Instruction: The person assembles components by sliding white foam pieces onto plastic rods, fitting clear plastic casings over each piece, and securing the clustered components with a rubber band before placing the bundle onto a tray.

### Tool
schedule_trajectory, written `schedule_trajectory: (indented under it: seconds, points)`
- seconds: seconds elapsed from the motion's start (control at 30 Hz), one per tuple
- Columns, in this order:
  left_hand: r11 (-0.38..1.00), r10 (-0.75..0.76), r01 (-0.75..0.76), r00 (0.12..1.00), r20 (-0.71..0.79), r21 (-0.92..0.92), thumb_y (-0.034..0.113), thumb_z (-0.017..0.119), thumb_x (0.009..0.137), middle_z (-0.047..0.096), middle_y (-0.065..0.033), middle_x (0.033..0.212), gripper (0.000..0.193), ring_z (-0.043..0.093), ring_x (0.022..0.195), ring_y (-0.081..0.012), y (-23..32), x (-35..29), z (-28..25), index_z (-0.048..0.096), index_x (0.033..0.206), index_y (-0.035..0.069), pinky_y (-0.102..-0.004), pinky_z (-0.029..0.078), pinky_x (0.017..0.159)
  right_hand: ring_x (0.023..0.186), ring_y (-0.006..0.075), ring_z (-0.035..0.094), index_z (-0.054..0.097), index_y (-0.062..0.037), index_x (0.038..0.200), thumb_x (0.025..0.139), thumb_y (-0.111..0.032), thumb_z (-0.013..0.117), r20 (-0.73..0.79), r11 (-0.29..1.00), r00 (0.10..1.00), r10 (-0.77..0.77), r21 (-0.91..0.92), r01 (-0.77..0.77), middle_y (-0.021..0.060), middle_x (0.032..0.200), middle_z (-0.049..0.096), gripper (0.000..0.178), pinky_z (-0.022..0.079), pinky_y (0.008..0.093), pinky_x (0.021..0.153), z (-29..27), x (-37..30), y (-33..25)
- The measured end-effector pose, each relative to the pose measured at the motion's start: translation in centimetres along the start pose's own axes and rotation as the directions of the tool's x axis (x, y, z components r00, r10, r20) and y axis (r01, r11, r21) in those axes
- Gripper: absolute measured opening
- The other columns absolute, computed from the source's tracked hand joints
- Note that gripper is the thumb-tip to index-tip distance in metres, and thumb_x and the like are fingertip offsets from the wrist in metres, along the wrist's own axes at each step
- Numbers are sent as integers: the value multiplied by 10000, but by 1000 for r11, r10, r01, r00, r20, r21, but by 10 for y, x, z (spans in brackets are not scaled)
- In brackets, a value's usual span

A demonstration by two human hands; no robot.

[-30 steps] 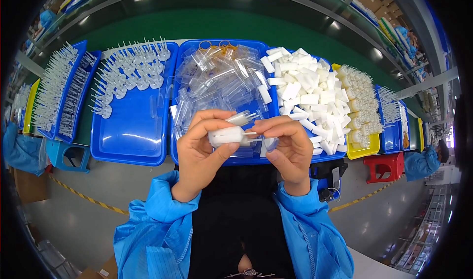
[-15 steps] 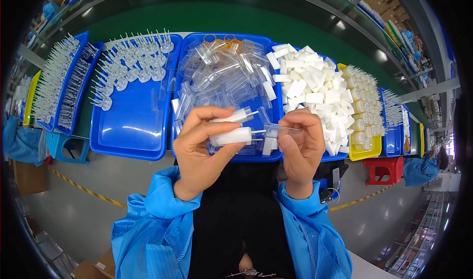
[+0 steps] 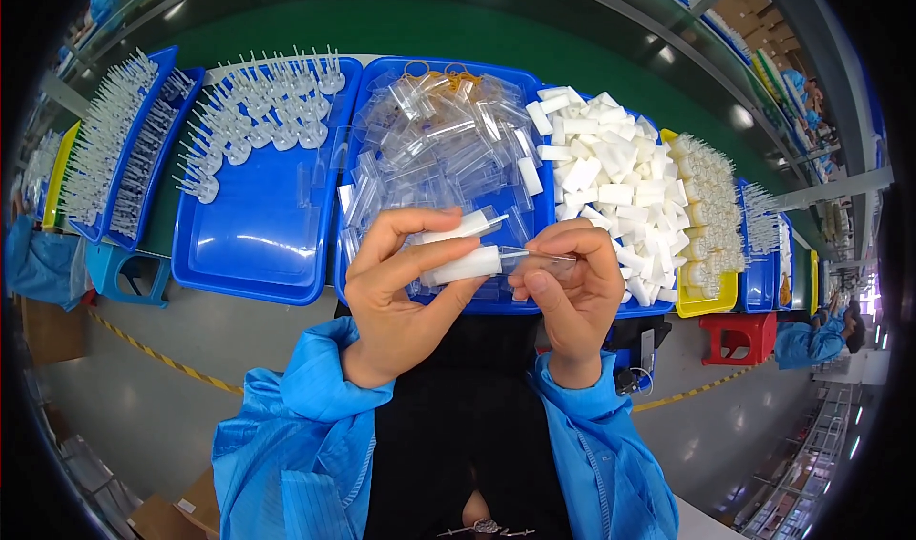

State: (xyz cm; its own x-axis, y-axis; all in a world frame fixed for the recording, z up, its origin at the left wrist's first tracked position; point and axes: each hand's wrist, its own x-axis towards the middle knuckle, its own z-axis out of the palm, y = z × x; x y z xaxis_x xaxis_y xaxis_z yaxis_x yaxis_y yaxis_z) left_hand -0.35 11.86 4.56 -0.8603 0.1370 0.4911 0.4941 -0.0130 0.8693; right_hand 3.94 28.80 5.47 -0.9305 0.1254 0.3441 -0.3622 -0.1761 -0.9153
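My left hand [image 3: 391,297] is closed on two white foam blocks with thin white sticks, one above the other. The upper block [image 3: 463,225] lies between its fingers, with clear film around its stick end. Thumb and fingers pinch the lower block [image 3: 468,265], whose stick points right. My right hand [image 3: 577,297] pinches a clear plastic sleeve [image 3: 551,265] between thumb and fingers. The sleeve's left end meets the lower block's right end, over the stick. Both hands hover above the near edge of a blue tray [image 3: 336,254] heaped with clear sleeves [image 3: 439,149].
To the right, white foam blocks [image 3: 620,163] fill another blue tray; beyond stands a yellow tray [image 3: 706,301]. On the left, a blue tray [image 3: 253,254] bears clear-based stick pieces [image 3: 253,111]. Red [image 3: 739,338] and blue stools [image 3: 124,271] are on the floor. Other people work at both sides.
My right hand has moved slightly left, bringing the clear sleeve over the lower block's stick and up to the block's end. My left hand keeps its hold on both blocks.
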Motion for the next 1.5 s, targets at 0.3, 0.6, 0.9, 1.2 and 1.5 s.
schedule_trajectory:
  seconds: [0.3,0.6,0.9,1.2,1.5]
  points:
    - [999,35,-36,999,40,33,-40,788,690,617,-128,1075,314,648,999,-256,1,0,0,742,989,44,-316,553,804,831,178,667,522,71,1063,855,55,647,-24,996,997,-74,-51,73,151,1052,536,243,571,258,736,1,2,2]
    - [991,107,-113,990,90,66,-50,769,710,613,-128,1076,304,646,985,-248,-3,-1,0,738,999,42,-296,550,748,822,168,665,545,67,1043,845,69,651,-38,991,999,-31,-129,26,144,1034,555,225,551,252,708,-2,2,-1]
    - [994,64,-70,995,78,82,-46,753,726,581,-156,1145,380,601,1092,-288,-3,2,12,693,1097,8,-345,514,882,948,168,633,431,39,1253,792,107,665,-231,997,971,68,-11,-73,148,1137,549,522,538,266,787,4,8,19]
    - [985,158,-162,986,63,67,-63,721,750,566,-167,1178,433,616,1053,-284,-27,-8,25,647,1175,-19,-327,528,813,1236,311,475,188,23,1467,687,-104,832,-83,874,971,-223,-458,161,172,1401,252,1019,436,435,1010,20,7,25]
    - [988,136,-131,990,48,-83,-29,674,847,527,-169,1214,323,550,1196,-325,-29,-12,18,622,1165,-48,-375,511,949,1050,217,573,476,44,1314,840,-13,662,-106,849,957,-270,-495,185,164,1230,482,512,495,326,888,8,10,16]
